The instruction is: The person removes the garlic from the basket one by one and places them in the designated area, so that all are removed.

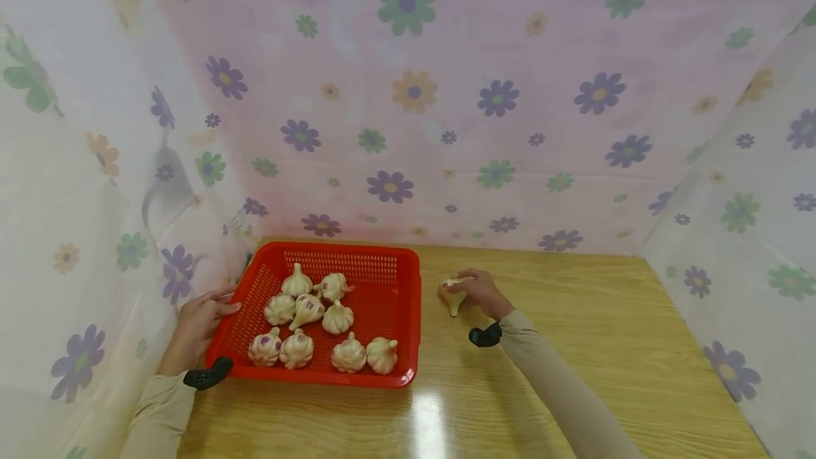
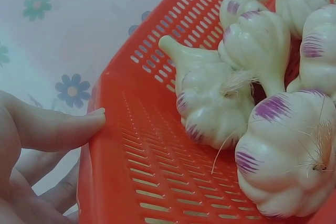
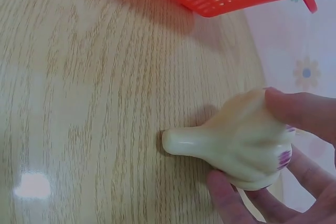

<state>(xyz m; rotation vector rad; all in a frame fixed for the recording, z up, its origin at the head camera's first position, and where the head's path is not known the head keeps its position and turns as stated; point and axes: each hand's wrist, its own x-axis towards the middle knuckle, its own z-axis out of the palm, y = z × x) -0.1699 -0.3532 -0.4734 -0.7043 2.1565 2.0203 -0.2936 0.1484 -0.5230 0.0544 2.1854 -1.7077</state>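
Observation:
A red plastic basket [image 1: 408,317] with slotted walls stands on the left of the table and holds several garlic bulbs [image 1: 308,309], white with purple streaks. At its left rim is my left hand [image 1: 199,324]; in the left wrist view the thumb [image 2: 63,129] lies over the rim and the other fingers are outside the wall. To the right of the basket, my right hand [image 1: 482,292] grips a single garlic bulb [image 3: 241,140] between thumb and fingers. That bulb is at the tabletop, its stem pointing toward the table's near side.
The wood-grain table [image 1: 574,346] carries the basket and the single bulb. Flower-printed sheeting [image 1: 414,126] rises behind the table and along both sides, close to the basket's left side. Each wrist wears a black camera band [image 1: 486,335].

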